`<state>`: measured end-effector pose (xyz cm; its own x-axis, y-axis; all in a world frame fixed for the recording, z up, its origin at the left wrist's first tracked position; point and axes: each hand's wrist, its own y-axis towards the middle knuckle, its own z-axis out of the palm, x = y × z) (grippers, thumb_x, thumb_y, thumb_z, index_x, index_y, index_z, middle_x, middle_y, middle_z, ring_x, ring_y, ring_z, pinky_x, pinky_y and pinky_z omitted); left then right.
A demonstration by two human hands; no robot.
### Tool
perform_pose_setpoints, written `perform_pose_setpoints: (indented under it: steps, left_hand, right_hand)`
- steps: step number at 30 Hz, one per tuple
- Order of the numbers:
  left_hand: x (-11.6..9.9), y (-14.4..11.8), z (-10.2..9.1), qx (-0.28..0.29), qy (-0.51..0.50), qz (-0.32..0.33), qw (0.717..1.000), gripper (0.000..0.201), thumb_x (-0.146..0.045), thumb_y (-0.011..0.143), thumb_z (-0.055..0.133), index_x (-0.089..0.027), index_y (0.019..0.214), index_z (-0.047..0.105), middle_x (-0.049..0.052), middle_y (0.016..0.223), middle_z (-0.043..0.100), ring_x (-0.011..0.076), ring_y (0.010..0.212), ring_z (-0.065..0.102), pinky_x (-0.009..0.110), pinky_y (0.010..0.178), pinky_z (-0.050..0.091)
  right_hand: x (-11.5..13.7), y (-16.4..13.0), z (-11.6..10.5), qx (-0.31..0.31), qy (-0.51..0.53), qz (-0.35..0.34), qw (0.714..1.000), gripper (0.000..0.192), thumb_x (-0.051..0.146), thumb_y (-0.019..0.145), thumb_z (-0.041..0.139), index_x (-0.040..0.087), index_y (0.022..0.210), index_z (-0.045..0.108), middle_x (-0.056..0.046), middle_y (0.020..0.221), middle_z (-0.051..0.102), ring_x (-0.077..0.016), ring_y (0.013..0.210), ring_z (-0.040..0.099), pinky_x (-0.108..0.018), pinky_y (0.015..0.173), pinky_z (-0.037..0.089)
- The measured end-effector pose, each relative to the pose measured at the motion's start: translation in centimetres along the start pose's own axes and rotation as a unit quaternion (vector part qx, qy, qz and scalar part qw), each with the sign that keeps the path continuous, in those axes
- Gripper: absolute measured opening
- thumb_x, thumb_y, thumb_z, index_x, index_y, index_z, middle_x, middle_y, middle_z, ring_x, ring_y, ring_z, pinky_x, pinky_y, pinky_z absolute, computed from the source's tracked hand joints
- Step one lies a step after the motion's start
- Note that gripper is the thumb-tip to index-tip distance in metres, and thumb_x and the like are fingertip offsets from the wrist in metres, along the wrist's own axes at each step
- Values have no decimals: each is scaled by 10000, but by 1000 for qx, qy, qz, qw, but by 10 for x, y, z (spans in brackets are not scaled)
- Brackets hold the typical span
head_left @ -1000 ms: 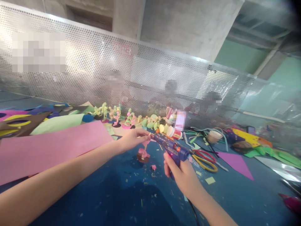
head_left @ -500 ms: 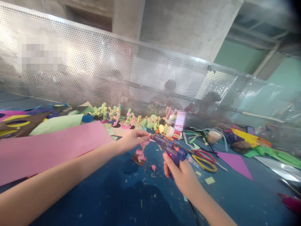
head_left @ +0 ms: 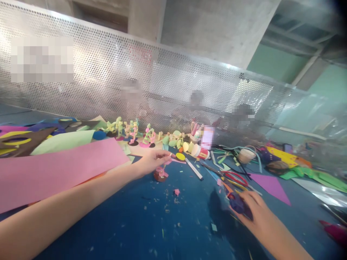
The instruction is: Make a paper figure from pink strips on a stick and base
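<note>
My left hand (head_left: pixel 152 161) is closed in a pinch over the table. A small, pale thing shows at its fingertips, too small to name. Just below those fingers stands a pink foam or paper figure (head_left: pixel 162 172) on a brown base; whether they touch is unclear. My right hand (head_left: pixel 261 213) grips a dark blue glue gun (head_left: pixel 237 203), tilted and low on the right, near the scissors (head_left: pixel 235 179) with red and yellow handles. A small pink star-like piece (head_left: pixel 176 192) lies on the table between my hands.
Small figures (head_left: pixel 148 137) line the back by a perforated metal screen (head_left: pixel 168 83). Pink sheets (head_left: pixel 65 169) cover the left. Behind the hands are a white-and-red tub (head_left: pixel 203 153), a cutter-like strip (head_left: pixel 194 169) and a phone (head_left: pixel 207 139). A purple sheet (head_left: pixel 271 187) lies right.
My right hand has carried the glue gun away from my left fingertips, to the right and nearer to me. My left hand has stayed almost in place, still pinched.
</note>
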<state>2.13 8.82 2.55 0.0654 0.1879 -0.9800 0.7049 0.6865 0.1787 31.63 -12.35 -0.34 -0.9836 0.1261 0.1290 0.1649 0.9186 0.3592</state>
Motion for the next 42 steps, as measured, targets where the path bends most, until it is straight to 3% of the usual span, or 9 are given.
perform_pose_setpoints:
  steps: [3, 6, 9, 11, 14, 17, 21, 31, 42]
  left_hand:
    - [3, 2, -1, -14, 26, 16, 999, 350, -422, 751, 550, -160, 980, 583, -8, 708, 542, 74, 523, 480, 262, 570, 467]
    - [6, 4, -2, -44, 57, 55, 996, 311, -402, 758, 552, -166, 959, 578, 14, 786, 573, 109, 657, 546, 265, 648, 463]
    - [9, 5, -2, -63, 71, 80, 992, 260, -378, 755, 561, -158, 894, 567, 20, 817, 584, 128, 751, 563, 267, 714, 448]
    - [10, 5, -2, -61, 72, 84, 992, 240, -372, 756, 561, -150, 847, 556, 17, 802, 581, 129, 751, 564, 267, 719, 445]
    - [10, 4, 0, -58, 63, 90, 992, 222, -355, 751, 571, -149, 829, 543, 6, 787, 564, 125, 751, 561, 261, 717, 443]
    - [9, 2, 0, -52, 59, 101, 992, 205, -340, 751, 575, -150, 819, 542, -1, 777, 553, 120, 754, 552, 255, 718, 440]
    - [8, 2, 0, -58, 74, 103, 990, 215, -346, 755, 570, -147, 837, 563, 20, 813, 581, 139, 786, 559, 277, 755, 440]
    - [4, 1, 1, -55, 41, 92, 993, 263, -361, 732, 598, -137, 872, 596, 44, 839, 617, 159, 808, 587, 302, 759, 459]
    - [-1, 1, 1, -49, 52, 96, 993, 231, -340, 730, 609, -136, 837, 623, 45, 807, 642, 143, 747, 591, 280, 722, 471]
  right_hand:
    - [-26, -16, 4, 29, -21, -21, 999, 337, 356, 746, 466, 168, 1016, 538, -144, 1073, 537, -244, 927, 598, -340, 784, 487]
    - [-17, -15, -9, 29, -62, -33, 997, 431, 387, 671, 544, 180, 1049, 568, -136, 1062, 586, -290, 950, 580, -407, 808, 475]
    - [28, 4, -23, -1, -41, -27, 999, 382, 399, 687, 558, 210, 1016, 598, -108, 1055, 605, -301, 958, 566, -435, 808, 459]
    - [69, 21, -23, 57, 55, -43, 996, 278, 375, 780, 494, 236, 1000, 592, -71, 1021, 614, -213, 827, 610, -340, 737, 489]
    - [121, 46, -10, 131, 165, -85, 974, 244, 295, 804, 500, 243, 1029, 578, -34, 930, 630, -151, 723, 611, -269, 677, 482]
    - [146, 61, 7, 131, 188, -115, 966, 216, 283, 783, 539, 214, 972, 617, -38, 834, 625, -148, 676, 602, -258, 629, 467]
    - [148, 70, 13, 137, 214, -124, 959, 101, 236, 749, 573, 188, 725, 659, -26, 694, 634, -149, 613, 601, -251, 581, 459]
    - [157, 108, 3, -33, 484, -36, 874, 196, 316, 740, 592, 161, 853, 631, -60, 820, 695, -171, 735, 656, -298, 728, 522]
    - [169, 110, -2, -52, 452, -49, 889, 221, 349, 744, 591, 153, 829, 645, -64, 793, 696, -173, 725, 657, -302, 720, 525]
